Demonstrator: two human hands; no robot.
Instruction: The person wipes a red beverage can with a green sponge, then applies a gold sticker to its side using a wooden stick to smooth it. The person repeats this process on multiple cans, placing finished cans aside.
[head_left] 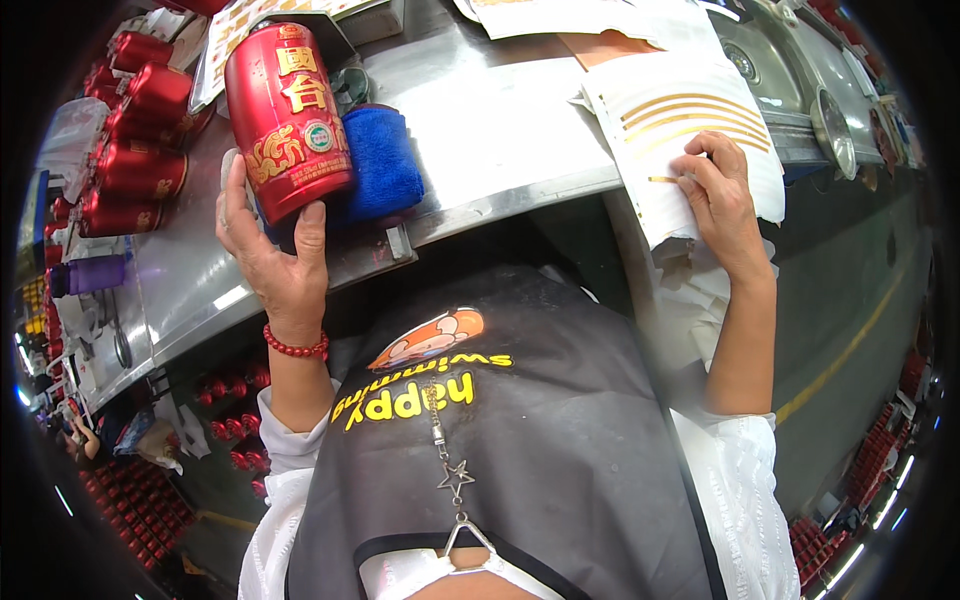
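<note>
My left hand (pixel 268 245) is closed round the lower end of a red bottle (pixel 275 110) with gold raised characters and a gold pattern. The bottle lies tilted, its base toward me, beside a rolled blue towel (pixel 382 165). Over on the right, my right hand (pixel 718 195) bends over a white sheet (pixel 640 125) bearing several curved gold strips (pixel 690 103). Thumb and forefinger pinch at the lowest gold strip (pixel 661 180), whose left end shows while the hand covers the remainder.
Several red bottles (pixel 145 170) crowd the metal table (pixel 480 130) on the left. A sink (pixel 745 60) and a round metal lid (pixel 833 130) are at the far right. Torn white paper (pixel 700 290) hangs under the sheet. More red bottles (pixel 135 510) stand low on the left.
</note>
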